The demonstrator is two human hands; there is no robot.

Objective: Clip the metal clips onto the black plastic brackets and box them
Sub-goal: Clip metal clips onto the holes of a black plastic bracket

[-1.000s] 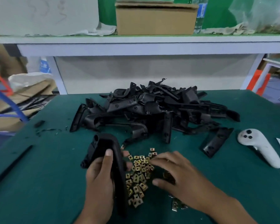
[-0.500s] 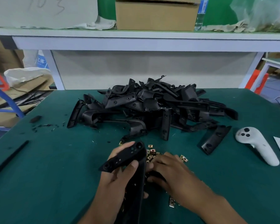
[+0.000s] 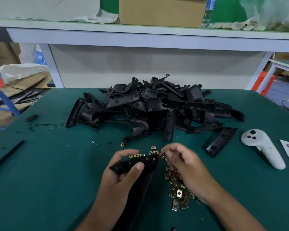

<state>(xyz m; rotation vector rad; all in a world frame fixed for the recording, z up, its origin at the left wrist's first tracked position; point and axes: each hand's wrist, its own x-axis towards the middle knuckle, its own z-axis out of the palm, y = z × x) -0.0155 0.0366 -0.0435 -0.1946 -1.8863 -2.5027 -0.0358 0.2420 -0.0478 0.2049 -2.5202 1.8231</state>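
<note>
Since the earlier frame the right hand (image 3: 184,165) has been lifted off the scattered brass-coloured metal clips (image 3: 178,189), one small clip (image 3: 163,154) now being pinched at the three o'clock end of the long black plastic bracket (image 3: 137,165) gripped by the left hand (image 3: 122,172), the heap of black brackets (image 3: 157,107) lying at twelve o'clock on the green table (image 3: 48,172).

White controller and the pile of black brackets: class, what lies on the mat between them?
In the head view, one loose black bracket lies between the white controller and the bracket pile.
</note>
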